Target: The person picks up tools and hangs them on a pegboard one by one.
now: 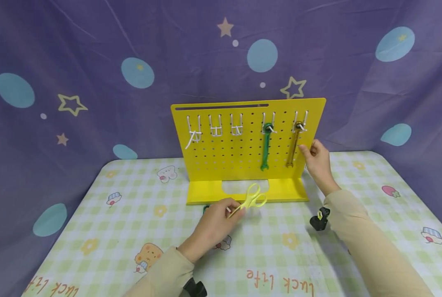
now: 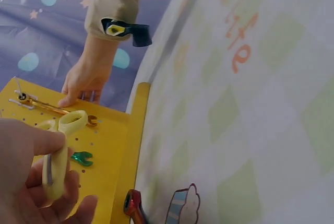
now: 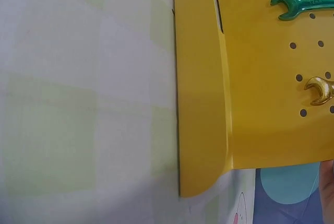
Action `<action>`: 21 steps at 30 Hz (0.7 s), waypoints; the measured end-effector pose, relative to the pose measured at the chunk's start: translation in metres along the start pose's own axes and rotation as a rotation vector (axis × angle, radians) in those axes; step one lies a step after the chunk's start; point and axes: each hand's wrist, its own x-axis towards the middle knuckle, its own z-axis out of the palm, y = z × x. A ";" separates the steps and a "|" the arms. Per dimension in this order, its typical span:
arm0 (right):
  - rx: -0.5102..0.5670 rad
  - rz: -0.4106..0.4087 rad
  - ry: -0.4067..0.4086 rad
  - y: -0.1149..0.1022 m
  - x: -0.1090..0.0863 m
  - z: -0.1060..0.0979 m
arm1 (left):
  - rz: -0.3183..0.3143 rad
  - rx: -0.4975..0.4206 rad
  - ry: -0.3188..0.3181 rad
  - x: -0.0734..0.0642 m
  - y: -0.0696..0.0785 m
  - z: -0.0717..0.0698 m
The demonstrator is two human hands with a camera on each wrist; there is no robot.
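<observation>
Yellow scissors point(image 1: 251, 199) are pinched in my left hand point(image 1: 215, 220) by the blade end, their finger loops pointing up and right. The hand is in front of the base of a yellow pegboard point(image 1: 224, 159). My right hand point(image 1: 318, 165) grips the pegboard's right edge, with the thumb on the front face. A green wrench point(image 1: 266, 150) and a gold wrench point(image 1: 293, 148) hang from white hooks on the board's right half. In the right wrist view only a sliver of the right hand point(image 3: 327, 187) shows at the edge.
White hooks point(image 1: 216, 128) on the board's left half carry no wrenches. A red tool end point(image 2: 134, 205) lies by the board's base in the left wrist view. Something dark green point(image 1: 206, 208) is mostly hidden behind my left hand. A checked cloth point(image 1: 131, 214) covers the table; a purple curtain point(image 1: 191, 37) hangs behind.
</observation>
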 end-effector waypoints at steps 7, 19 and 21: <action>-0.005 0.000 -0.012 -0.001 -0.001 0.000 | -0.003 -0.053 0.087 0.004 0.003 -0.003; -0.018 0.021 -0.017 -0.002 -0.002 0.000 | 0.028 -0.129 0.251 0.018 0.009 -0.007; -0.012 0.022 -0.015 -0.001 -0.002 0.001 | 0.035 -0.148 0.268 0.021 0.011 -0.008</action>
